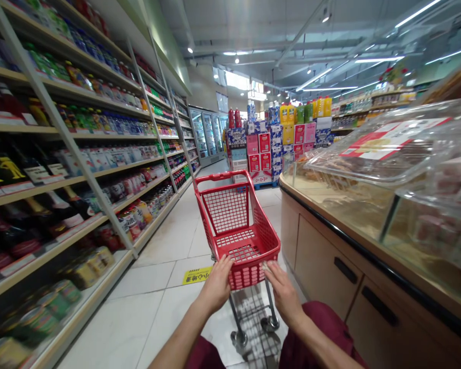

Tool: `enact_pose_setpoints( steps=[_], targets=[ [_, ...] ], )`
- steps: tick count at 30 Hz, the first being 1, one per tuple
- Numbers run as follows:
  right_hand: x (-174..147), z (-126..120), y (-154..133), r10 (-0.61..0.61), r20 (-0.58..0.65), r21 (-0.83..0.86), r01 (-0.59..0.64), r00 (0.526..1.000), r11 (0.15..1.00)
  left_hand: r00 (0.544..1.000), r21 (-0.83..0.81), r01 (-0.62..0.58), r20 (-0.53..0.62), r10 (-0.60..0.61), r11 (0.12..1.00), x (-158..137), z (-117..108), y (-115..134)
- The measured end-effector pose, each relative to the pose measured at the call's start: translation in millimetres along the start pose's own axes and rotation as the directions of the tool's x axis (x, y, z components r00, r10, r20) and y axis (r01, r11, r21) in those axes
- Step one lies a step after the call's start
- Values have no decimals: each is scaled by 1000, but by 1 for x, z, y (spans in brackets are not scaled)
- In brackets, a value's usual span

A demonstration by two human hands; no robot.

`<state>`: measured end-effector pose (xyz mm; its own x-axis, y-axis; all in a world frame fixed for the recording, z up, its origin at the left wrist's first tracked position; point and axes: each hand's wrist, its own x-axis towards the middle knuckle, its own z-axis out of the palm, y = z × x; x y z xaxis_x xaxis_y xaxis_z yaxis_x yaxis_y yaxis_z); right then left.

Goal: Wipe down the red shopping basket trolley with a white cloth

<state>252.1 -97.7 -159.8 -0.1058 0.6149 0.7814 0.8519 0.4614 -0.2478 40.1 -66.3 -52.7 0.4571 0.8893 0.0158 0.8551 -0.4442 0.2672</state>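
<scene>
A red plastic shopping cart (249,246) stands upright in front of me, its near end towards me and its handle bar (221,176) at the far end. The cart's basket has slatted walls, and I see nothing inside it. At the near left corner, my left hand (218,282) is closed over the basket's rim. My right hand (282,289) holds the near right corner, its fingers bent onto the rim and its thumb hidden. Below the basket, grey metal legs end in two near caster wheels (239,339).
Tall shelves (117,205) of bottles and cans line the left side. Close on the right stands a wooden counter (322,251) with clear food packs (384,138). Stacked drink boxes (259,154) rise ahead. A yellow floor sticker (197,275) lies left of the cart.
</scene>
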Motion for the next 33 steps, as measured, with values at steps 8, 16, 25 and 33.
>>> enact_pose_setpoints(
  steps=[8, 16, 25, 33],
  targets=[
    [11, 30, -57, -307, 16, 107, 303, 952, 947, 998, -28, 12, -55, -14, 1000, -11, 9, -7],
    [21, 41, -65, -275, 51, 121, 267, 960, 956, 984, -97, 29, -170, -45, 995, -15, 18, -18],
    [12, 16, -23, -125, 18, 28, 125, 992, 992, 993, 63, 43, -109, -35, 997, 3, 9, 6],
    [12, 2, 2, -48, -20, 30, 49, 999, 998, 994, 253, 97, -77, -80, 963, 9, 11, 21]
  ],
)
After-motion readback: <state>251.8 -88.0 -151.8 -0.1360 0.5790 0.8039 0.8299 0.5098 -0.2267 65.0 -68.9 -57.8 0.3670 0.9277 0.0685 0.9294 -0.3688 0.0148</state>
